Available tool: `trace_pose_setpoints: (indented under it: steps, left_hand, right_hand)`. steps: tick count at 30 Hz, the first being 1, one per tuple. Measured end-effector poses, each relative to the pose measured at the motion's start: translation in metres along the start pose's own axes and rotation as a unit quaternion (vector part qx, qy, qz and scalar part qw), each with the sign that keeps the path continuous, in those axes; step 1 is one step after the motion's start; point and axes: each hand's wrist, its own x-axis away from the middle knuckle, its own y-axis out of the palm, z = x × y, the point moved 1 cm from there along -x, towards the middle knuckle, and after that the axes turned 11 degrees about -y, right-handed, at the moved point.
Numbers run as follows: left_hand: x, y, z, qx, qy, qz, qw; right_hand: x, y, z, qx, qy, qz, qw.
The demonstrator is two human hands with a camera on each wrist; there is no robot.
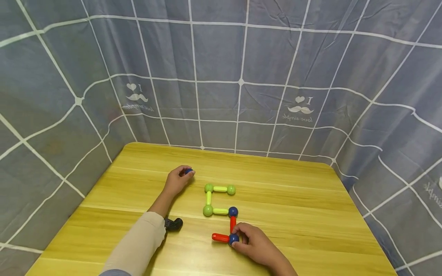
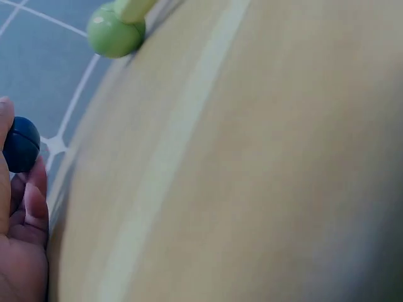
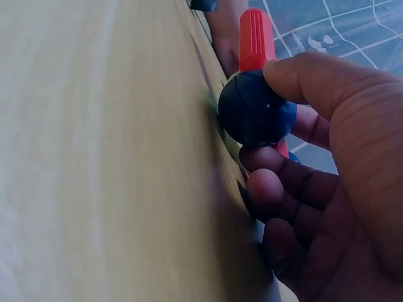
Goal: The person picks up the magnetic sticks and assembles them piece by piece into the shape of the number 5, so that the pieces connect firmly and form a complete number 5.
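Note:
My left hand (image 1: pixel 177 181) pinches a dark blue ball (image 2: pixel 22 144) between thumb and fingers, out at the table's left side. Near the front, my right hand (image 1: pixel 254 243) grips another blue ball (image 3: pixel 257 108) at a corner of a chain of balls and rods. A red rod (image 1: pixel 220 237) points left from that ball, and a second red rod (image 1: pixel 233 223) runs up to a further blue ball (image 1: pixel 233 211). From there, light green rods (image 1: pixel 220 211) and green balls (image 1: pixel 208 210) form an open three-sided shape lying on the wood.
The wooden table (image 1: pixel 293 199) is bounded by a grey curtain (image 1: pixel 221 99) with white grid lines at the back and sides. A black strap-like device (image 1: pixel 173 224) shows at my left wrist, beside the beige sleeve (image 1: pixel 141 241).

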Motion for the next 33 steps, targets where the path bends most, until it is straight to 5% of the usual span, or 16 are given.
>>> trace_pose_setpoints:
  steps: [15, 26, 33]
  left_hand:
    - [0.044, -0.008, -0.010, 0.115, -0.028, -0.011, 0.9929]
    - [0.073, -0.008, -0.006, 0.124, -0.041, -0.035, 0.9908]
    - [0.095, -0.002, -0.005, 0.085, 0.008, -0.039, 0.9956]
  right_hand:
    - [0.001, 0.001, 0.001, -0.005, -0.003, 0.002, 1.0000]
    - [0.001, 0.001, 0.001, -0.012, -0.004, 0.002, 0.9999]
    - [-0.001, 0.001, 0.000, -0.008, -0.008, 0.001, 0.9999]
